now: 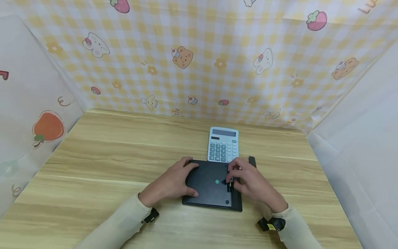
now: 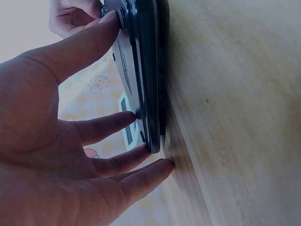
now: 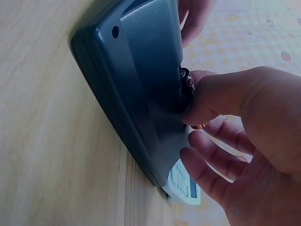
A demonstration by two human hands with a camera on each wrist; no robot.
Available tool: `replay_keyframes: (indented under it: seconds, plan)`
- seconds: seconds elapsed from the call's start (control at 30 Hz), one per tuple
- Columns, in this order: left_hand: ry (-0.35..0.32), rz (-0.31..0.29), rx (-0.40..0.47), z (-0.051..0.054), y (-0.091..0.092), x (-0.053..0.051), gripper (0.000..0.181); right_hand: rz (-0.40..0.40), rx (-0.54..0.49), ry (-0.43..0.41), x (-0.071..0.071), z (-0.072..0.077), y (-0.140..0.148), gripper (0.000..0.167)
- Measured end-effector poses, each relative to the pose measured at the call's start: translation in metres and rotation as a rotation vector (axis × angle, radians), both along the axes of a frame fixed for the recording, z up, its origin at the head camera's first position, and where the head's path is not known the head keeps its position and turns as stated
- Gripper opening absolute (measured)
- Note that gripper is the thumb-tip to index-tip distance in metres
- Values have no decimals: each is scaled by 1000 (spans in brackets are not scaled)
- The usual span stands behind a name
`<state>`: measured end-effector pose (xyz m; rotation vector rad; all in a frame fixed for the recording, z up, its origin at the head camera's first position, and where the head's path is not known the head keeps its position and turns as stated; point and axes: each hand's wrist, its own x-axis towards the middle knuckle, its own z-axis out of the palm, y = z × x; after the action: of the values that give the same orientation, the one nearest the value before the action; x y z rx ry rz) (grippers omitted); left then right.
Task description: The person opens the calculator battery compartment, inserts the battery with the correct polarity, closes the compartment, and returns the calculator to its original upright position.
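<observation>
A flat black electronic device lies on the table with its underside up, showing round feet and a green dot sticker. My left hand spans its left side, fingers fairly straight and spread. The left thumb presses on the underside, while other fingertips touch the edge and the table. Over the battery compartment at the device's right, my right hand pinches a small battery between thumb and finger. That battery is mostly hidden by the thumb; more battery ends show in the compartment.
A pale blue calculator lies face up just behind the black device, close against its far edge. The wooden table meets a yellow checked cloth at the back and white cloths at both sides.
</observation>
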<state>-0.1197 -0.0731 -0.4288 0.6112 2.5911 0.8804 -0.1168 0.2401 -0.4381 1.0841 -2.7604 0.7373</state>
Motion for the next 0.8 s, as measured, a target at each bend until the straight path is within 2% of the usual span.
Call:
replay_keyframes:
  seconds: [0.17,0.33,0.6,0.8]
  plan:
    - [0,1,1,2,0,0,92,23,-20,20,0,-1,0,37]
    - [3,-3,1,2,0,-1,92,16,-19,-11,0,4,-1,34]
    - [3,-4,-5,1,0,-1,91,-144,-14,-130,6,19,-1,25]
    - [-9,-6,0,2,-1,-1,91,-191,-19,-263,8,27,1,29]
